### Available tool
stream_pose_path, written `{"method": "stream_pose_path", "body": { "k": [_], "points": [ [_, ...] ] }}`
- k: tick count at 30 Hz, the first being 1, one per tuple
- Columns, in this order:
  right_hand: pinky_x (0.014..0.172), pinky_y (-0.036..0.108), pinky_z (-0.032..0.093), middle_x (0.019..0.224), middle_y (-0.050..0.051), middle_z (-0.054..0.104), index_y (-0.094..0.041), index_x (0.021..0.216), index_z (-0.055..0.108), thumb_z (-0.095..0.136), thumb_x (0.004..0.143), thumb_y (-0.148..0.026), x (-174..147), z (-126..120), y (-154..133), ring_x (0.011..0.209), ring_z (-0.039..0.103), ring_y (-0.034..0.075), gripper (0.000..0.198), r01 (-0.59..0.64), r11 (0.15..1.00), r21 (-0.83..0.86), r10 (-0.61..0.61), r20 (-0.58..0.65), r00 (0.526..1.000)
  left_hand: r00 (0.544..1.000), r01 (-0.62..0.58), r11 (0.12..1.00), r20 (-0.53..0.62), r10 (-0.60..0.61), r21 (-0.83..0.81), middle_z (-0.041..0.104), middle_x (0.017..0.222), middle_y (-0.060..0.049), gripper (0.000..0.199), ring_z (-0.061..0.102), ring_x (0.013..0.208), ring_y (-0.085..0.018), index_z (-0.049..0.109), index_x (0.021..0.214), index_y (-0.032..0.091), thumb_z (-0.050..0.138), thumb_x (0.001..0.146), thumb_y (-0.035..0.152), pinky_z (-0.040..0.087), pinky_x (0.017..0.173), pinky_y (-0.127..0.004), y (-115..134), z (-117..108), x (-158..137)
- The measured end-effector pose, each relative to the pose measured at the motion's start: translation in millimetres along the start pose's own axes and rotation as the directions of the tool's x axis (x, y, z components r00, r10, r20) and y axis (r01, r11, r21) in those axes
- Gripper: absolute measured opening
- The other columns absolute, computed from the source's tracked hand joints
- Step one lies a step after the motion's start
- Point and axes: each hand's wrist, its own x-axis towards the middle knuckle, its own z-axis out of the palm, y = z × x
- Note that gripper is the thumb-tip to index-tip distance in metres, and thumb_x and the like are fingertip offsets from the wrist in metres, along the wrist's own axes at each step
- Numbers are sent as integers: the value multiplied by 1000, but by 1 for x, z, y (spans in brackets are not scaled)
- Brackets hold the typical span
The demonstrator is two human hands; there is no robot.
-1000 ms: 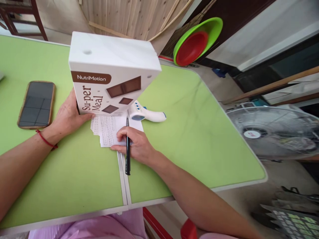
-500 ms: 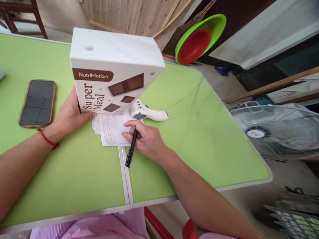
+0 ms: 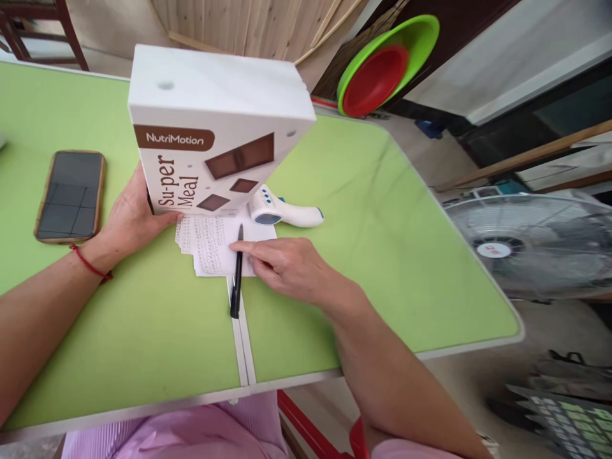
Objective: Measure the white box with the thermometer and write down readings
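Note:
My left hand grips the lower left edge of a tall white "NutriMotion Su-per Meal" box, which stands tilted on the green table. A handwritten sheet of paper lies in front of the box. My right hand is low over the paper, its fingertips on a black pen. The pen lies nearly flat across the paper's lower edge and the table's centre seam. A white and blue infrared thermometer rests just right of the box, beyond my right hand.
A phone with a dark screen lies on the table to the left of my left hand. Green and red basins lean at the back right. A floor fan stands off the table's right edge. A calculator is at lower right.
My right hand has lowered the pen from an upright tilt to nearly flat on the paper and stretched its fingers out. The left hand and box have stayed put.

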Motion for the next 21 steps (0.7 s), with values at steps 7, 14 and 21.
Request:
{"method": "stream_pose_path", "body": {
  "k": [7, 14, 21],
  "points": [
    [83, 43, 51, 110, 14, 65, -18, 122, 62, 49, 83, -18, 9, 5, 25, 100, 62, 28, 41, -369, 921, -125, 278, -454, 846, 1000, -19, 998, -15, 18, -60, 60, 127, -9, 58, 54, 124, -35, 54, 118, 22, 76, 74, 53, 45, 108, -53, 0, -1, -2],
    [96, 61, 42, 115, 20, 63, -13, 130, 53, 47, 83, -23, 8, 23, 63, 105, 56, 37, 49, -423, 889, -172, 389, -200, 899, 999, -21, 987, -44, 14, -157, 62, 125, -9, 58, 58, 117, -34, 54, 120, 23, 75, 74, 51, 51, 98, -52, -4, 1, -5],
    [80, 45, 55, 100, 10, 61, -22, 117, 55, 62, 84, -40, -2, 12, 20, 92, 61, 26, 39, -331, 879, 344, 477, -597, 646, 997, 26, 983, -72, -40, -180, 67, 119, -9, 57, 64, 103, -30, 54, 123, 20, 70, 79, 55, 54, 89, -48, 2, 11, -17]
  ]
}}
